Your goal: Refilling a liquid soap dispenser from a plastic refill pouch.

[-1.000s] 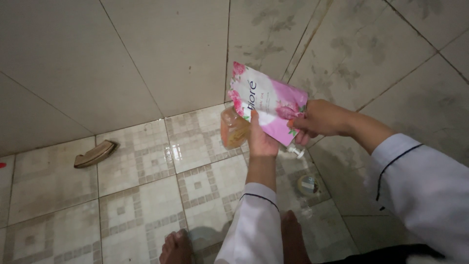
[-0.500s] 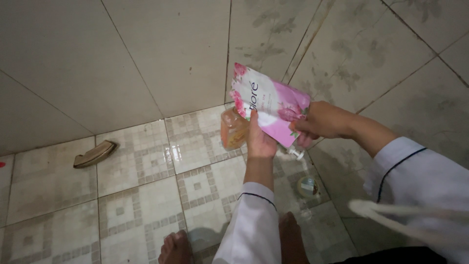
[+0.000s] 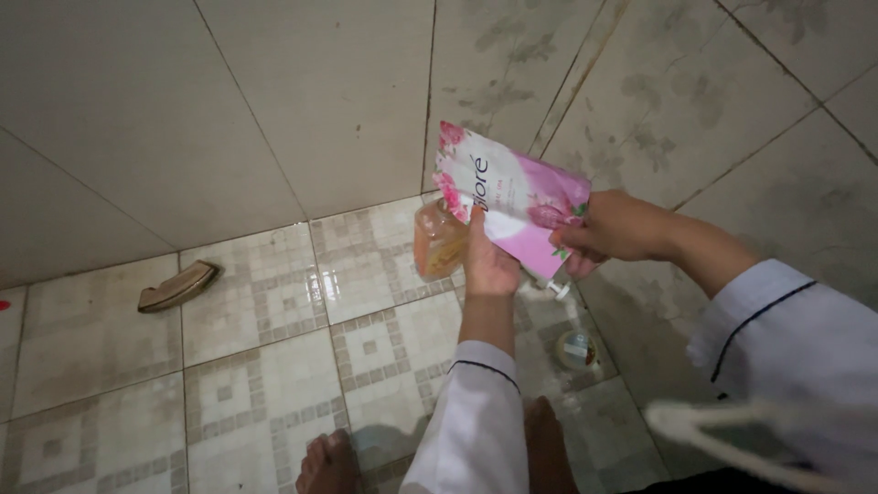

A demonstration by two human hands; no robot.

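Observation:
A pink and white flowered refill pouch (image 3: 517, 194) is held tilted between both hands, above a wet tiled floor. My right hand (image 3: 615, 229) pinches its right lower corner. My left hand (image 3: 488, 263) grips its lower left edge, thumb on the front. A translucent orange bottle (image 3: 435, 241) sits just left of and behind my left hand; whether that hand also touches it is unclear. A small white pump head (image 3: 557, 289) shows below the pouch.
Tiled walls meet in a corner behind the pouch. A round floor drain (image 3: 577, 349) lies under my right arm. A brown curved object (image 3: 177, 286) rests on the floor at left. My bare feet (image 3: 331, 463) stand at the bottom. A blurred white strap (image 3: 732, 430) hangs at the lower right.
The pouch and my right hand have drifted slightly right and down. The blurred white strap has swung lower in the right corner. My left hand and the bottle stay put.

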